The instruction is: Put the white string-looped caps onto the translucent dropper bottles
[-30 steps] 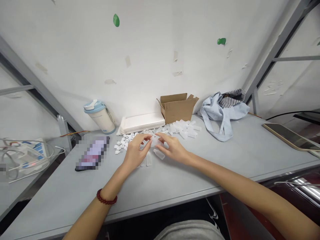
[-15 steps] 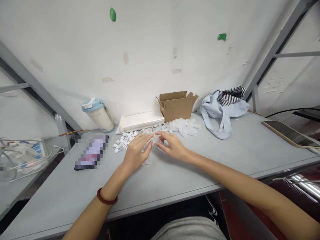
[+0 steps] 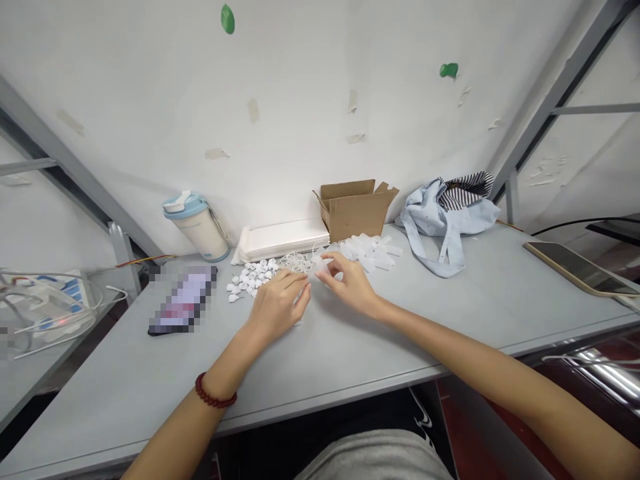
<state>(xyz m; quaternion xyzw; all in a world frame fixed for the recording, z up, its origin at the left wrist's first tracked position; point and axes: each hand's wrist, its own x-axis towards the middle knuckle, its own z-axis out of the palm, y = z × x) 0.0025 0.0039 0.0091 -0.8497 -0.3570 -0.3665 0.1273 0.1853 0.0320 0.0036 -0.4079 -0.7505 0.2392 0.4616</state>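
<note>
- Clock read from between the hands, 12 toward the wall.
- The right hand [image 3: 350, 285] appears to pinch a clear plastic piece [image 3: 318, 267] between thumb and forefinger, just off its tips at 11 o'clock.
- The left hand [image 3: 281, 301] has bent fingers near that piece; I cannot tell whether they grip anything.
- The step in hand looks like handling this one piece; the next move probably calls for a light, steady pinch, since it seems small and smooth.
- Crowded side: white caps [image 3: 250, 277] at 10, cords [image 3: 294, 263] at 12, a heap of clear pieces [image 3: 369, 253] at 1, with a cardboard box [image 3: 357, 217] behind it.
- Room: grey tabletop [image 3: 360, 353] shows from 3 to 7 o'clock; its front edge crosses at 6, under both forearms.
</note>
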